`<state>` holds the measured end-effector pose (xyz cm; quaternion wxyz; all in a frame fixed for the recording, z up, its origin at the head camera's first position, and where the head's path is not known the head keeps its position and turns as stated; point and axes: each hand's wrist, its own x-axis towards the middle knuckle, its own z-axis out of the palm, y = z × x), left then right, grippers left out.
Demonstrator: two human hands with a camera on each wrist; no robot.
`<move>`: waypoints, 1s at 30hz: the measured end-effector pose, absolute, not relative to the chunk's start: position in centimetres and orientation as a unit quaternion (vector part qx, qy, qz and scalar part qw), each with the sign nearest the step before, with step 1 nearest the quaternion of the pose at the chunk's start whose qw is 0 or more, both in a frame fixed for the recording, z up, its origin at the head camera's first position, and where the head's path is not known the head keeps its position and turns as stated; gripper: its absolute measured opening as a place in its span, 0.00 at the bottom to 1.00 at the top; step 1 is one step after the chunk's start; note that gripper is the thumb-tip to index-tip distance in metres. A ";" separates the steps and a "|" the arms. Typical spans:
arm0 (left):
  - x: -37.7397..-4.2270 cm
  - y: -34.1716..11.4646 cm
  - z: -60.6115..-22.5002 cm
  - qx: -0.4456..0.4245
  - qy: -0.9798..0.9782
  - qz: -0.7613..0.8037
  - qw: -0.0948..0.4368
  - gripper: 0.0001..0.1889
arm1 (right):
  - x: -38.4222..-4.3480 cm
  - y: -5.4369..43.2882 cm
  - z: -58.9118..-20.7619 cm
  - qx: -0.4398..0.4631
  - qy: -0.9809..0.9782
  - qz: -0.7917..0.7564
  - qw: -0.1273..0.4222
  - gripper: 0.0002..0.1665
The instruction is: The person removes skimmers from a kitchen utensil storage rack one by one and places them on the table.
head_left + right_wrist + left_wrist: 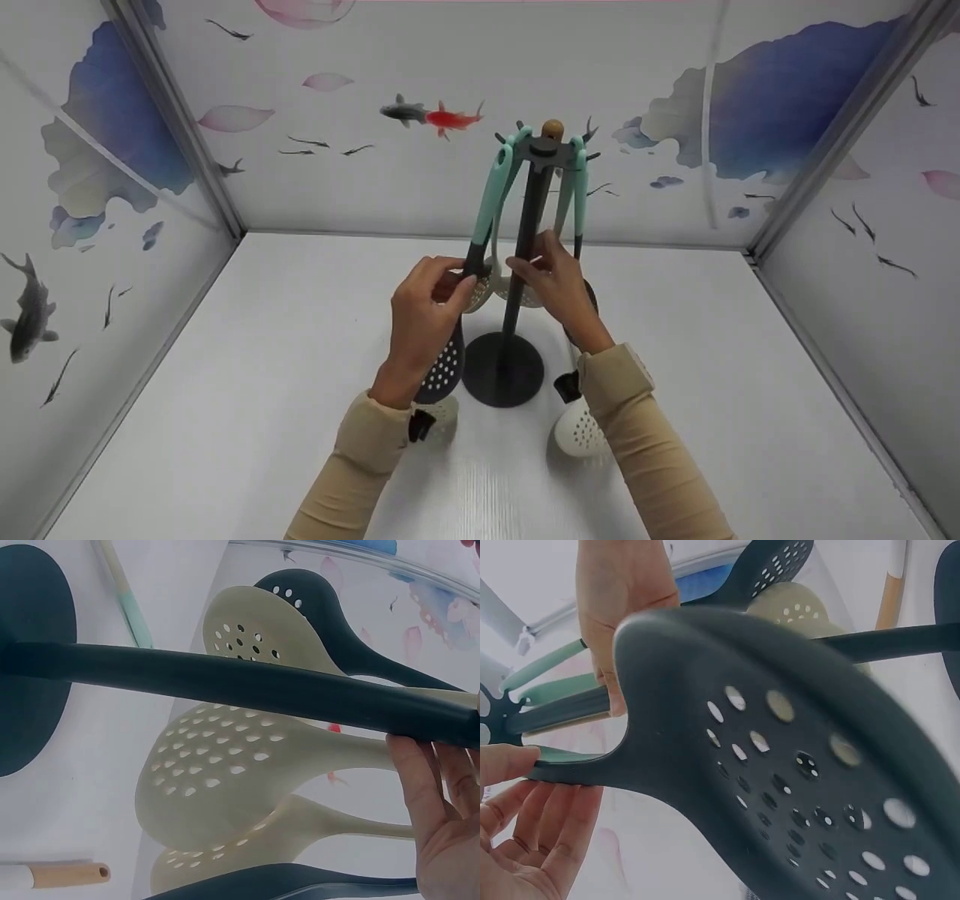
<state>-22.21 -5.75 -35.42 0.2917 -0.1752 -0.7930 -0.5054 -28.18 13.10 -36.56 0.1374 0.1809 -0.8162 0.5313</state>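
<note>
Between the hands, a rack (pixel 503 391) looks well filled with hanging utensils (pixel 493 191): the left hand (pixel 424 315) pinches a dark perforated spoon (pixel 442 369) by its neck, the right hand (pixel 559 285) its pole (pixel 532 206). Sleeves (pixel 375 442) partly hide pale heads (pixel 581 429) beside the wrists, so whether any remain unhung is unclear.

Widest room: white tabletop (pixel 300 337), outward of left forearm (pixel 349 465) and right forearm (pixel 667 465), as far as side walls. Middle lane between 2 forearms leads to round base (pixel 487 379), which stops it. White skimmer (pixel 581 431) beside right forearm narrows lane. Higher up, left hand (pixel 431 307) pinching dark slotted spoon (pixel 446 364) bars post's left, right hand (pixel 559 277) its right. Pale slotted spoons (pixel 202 765) crowd room around black post (pixel 529 217).
</note>
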 end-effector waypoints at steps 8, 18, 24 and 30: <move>-22.0 -6.6 -35.0 -0.167 -0.788 -0.507 0.307 0.09 | -28.2 13.0 -36.6 0.176 -0.814 0.536 0.135 0.15; -22.8 -9.3 -36.4 -0.110 -0.795 -0.514 0.304 0.08 | -28.2 13.2 -36.6 0.180 -0.808 0.544 0.136 0.12; -24.1 -11.2 -38.7 -0.053 -0.806 -0.518 0.284 0.08 | -28.2 13.0 -36.6 0.177 -0.810 0.543 0.130 0.13; -25.4 -13.2 -41.2 0.016 -0.816 -0.519 0.254 0.08 | -28.2 13.1 -36.7 0.183 -0.810 0.540 0.140 0.15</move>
